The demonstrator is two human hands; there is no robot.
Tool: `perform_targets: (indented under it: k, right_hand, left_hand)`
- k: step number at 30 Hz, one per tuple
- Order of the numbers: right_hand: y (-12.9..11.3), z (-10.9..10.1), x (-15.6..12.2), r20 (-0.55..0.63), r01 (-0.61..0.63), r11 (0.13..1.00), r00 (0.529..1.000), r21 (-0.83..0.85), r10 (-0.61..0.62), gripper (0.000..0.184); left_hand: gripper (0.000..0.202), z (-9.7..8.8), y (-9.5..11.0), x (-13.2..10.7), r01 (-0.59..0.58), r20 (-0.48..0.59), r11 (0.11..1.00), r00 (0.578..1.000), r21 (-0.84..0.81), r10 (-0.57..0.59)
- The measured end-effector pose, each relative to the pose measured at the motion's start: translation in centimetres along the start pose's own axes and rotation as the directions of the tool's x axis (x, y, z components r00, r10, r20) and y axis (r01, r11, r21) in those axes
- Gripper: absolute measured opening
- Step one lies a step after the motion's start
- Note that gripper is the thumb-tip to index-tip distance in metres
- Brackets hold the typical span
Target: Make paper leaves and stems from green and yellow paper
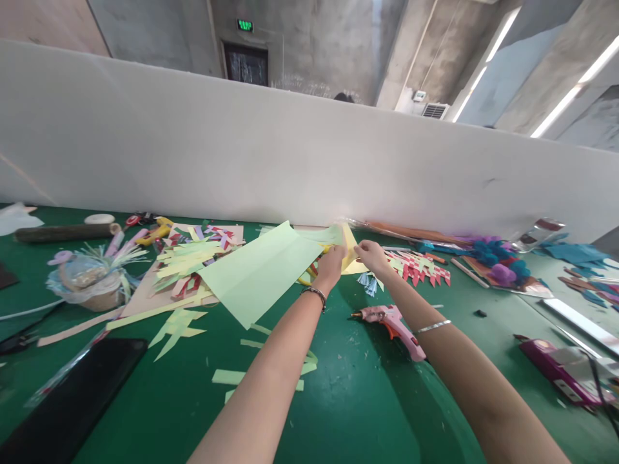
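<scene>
Both of my arms reach over the table to a piece of yellow paper (349,240) standing up near the white partition. My left hand (331,265) is closed at its left edge, and my right hand (370,255) pinches its right side. A large creased sheet of light green paper (264,270) lies just left of my left hand. Yellow scissor-like handles (305,278) show partly beneath that hand. Below my right hand are a small blue fringed paper piece (369,283) and red-checked paper strips (420,267). A pink glue gun (391,327) lies beside my right forearm.
The white partition (193,148) runs along the back of the green table (348,399). Cut paper scraps (191,261) and a wrapped flower pot (94,283) are at left, near a black phone-like slab (80,393). Pompoms (503,273) and a purple tool (556,367) lie at right.
</scene>
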State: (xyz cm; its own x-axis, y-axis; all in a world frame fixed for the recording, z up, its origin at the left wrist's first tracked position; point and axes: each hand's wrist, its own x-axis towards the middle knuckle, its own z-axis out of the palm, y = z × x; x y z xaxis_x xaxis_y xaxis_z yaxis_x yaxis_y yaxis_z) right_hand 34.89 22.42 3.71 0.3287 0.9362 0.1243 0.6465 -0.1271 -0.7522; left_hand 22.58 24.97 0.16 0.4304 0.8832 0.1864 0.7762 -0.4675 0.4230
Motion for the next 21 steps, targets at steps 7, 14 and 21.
perform_targets:
  k: [7, 14, 21]
  right_hand:
    - [-1.4, -0.8, 0.1, -0.116, 0.094, 0.991, 0.988, -0.090, -0.105, 0.017]
    - [-3.7, -2.8, 0.5, -0.245, 0.174, 0.965, 0.944, -0.196, -0.220, 0.018]
    - [-7.8, -6.8, -0.7, -0.360, 0.246, 0.942, 0.877, -0.229, -0.317, 0.018]
  left_hand:
    - [0.032, -0.3, -0.6, 0.3, 0.028, -0.024, 1.000, 0.999, -0.006, -0.028]
    - [0.031, -0.6, -0.6, 0.4, 0.018, -0.026, 0.999, 0.999, -0.051, -0.019]
    - [0.030, -0.3, -0.6, 0.5, 0.047, 0.008, 0.997, 0.999, -0.069, -0.046]
